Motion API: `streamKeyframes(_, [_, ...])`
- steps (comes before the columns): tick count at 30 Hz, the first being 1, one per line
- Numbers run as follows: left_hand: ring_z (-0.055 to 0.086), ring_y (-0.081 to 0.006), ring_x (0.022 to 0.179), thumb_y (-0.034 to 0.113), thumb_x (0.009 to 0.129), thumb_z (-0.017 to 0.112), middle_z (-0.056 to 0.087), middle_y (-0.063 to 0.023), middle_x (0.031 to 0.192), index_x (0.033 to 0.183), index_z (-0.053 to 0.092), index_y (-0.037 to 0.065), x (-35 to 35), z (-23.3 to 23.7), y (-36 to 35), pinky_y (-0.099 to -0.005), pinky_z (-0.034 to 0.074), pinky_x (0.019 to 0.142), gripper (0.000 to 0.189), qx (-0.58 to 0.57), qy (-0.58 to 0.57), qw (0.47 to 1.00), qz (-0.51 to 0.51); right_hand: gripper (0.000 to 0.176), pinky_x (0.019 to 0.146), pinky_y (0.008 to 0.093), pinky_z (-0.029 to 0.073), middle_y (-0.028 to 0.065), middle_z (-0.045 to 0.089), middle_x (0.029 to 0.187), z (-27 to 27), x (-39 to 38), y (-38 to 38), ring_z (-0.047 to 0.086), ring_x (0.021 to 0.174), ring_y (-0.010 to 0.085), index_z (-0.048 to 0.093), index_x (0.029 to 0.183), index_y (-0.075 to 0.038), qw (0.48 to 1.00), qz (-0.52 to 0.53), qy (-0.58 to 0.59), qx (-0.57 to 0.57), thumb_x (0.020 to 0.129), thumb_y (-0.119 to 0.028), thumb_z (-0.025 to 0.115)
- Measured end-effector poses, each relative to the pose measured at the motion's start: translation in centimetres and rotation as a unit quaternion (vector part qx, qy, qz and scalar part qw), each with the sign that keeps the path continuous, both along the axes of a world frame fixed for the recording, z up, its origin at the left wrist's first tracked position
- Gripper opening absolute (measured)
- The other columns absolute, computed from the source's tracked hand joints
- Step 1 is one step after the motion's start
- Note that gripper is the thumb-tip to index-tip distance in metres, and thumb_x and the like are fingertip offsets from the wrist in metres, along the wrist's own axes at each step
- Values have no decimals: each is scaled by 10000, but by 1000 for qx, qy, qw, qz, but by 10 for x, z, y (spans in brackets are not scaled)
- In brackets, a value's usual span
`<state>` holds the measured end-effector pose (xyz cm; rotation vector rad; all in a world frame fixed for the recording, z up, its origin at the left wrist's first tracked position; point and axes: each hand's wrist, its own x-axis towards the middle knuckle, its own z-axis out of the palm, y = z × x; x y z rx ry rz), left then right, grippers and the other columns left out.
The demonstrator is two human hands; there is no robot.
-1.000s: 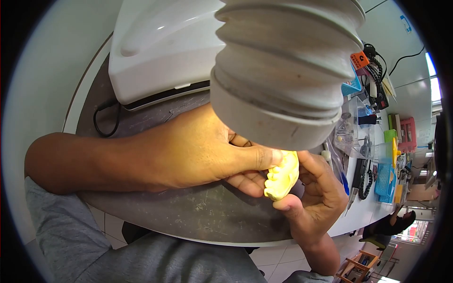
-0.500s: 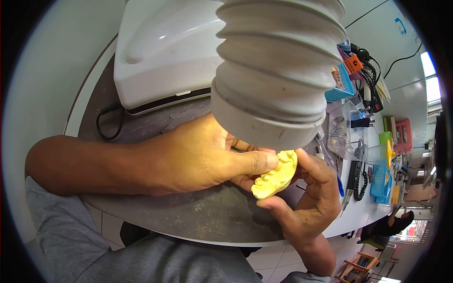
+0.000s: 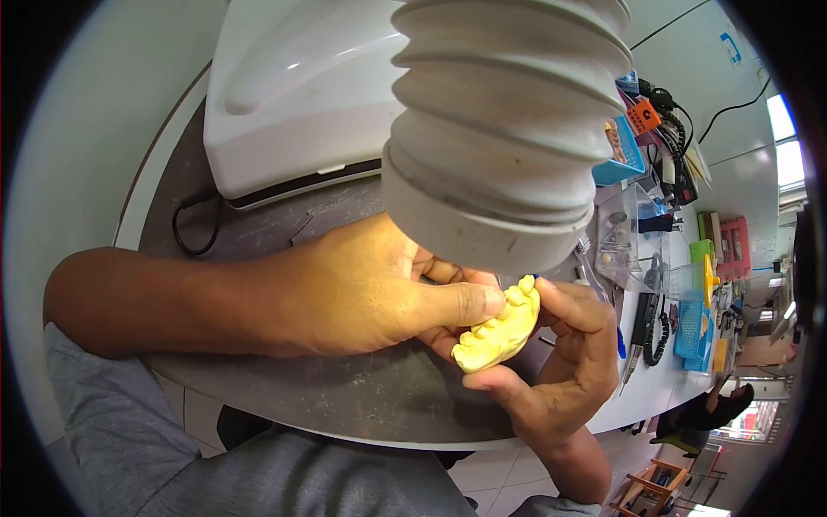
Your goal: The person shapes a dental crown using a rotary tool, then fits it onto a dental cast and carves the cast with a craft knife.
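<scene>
A yellow dental cast [image 3: 504, 332] with a row of tooth shapes is held between both hands, just below the mouth of a white corrugated hose [image 3: 508, 138]. My left hand [image 3: 370, 289] reaches in from the left, its thumb pressed on the toothed edge. The other left fingers are curled behind the cast and partly hidden by the hose. My right hand [image 3: 564, 358] grips the cast from the right, thumb at the lower end and index finger at the upper end.
A white machine [image 3: 293, 112] stands behind my left forearm on the dark tabletop [image 3: 362, 396]. To the right are a handpiece [image 3: 639, 336] with a coiled cord, a clear plastic box [image 3: 620, 233] and blue baskets [image 3: 692, 332]. Farther off, a person [image 3: 711, 414] is in the room.
The cast has turned slightly and shifted a little left and down, showing more of its toothed edge. Both hands keep hold of it.
</scene>
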<state>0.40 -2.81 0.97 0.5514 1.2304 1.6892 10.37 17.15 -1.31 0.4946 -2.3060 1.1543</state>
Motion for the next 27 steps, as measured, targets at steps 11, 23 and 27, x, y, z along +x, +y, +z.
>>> streamKeyframes(11, [613, -104, 994, 110, 953, 629, 627, -101, 1093, 1170, 534, -14, 12, -8, 3, -229, 516, 866, 267, 39, 22, 998, 42, 690, 594, 245, 522, 207, 672, 1046, -7, 1, -4, 660, 810, 180, 533, 1164, 23, 999, 15, 17, -36, 645, -199, 930])
streamKeyframes(23, [611, -112, 813, 48, 785, 734, 618, -65, 928, 1010, 615, 17, 11, -9, -1, -242, 506, 653, 257, -77, 475, 872, 90, 276, 695, 267, 587, 190, 657, 991, 10, 2, -4, 674, 808, 178, 630, 975, 50, 992, 34, -85, -92, 791, -60, 804])
streamKeyframes(27, [620, -175, 708, 18, 729, 768, 620, -72, 839, 968, 635, 19, 11, -25, 2, -284, 488, 589, 273, -24, 586, 798, 139, 200, 771, 285, 594, 172, 665, 997, 11, 5, -4, 685, 881, 186, 616, 987, 63, 968, 38, -172, -179, 852, -25, 735])
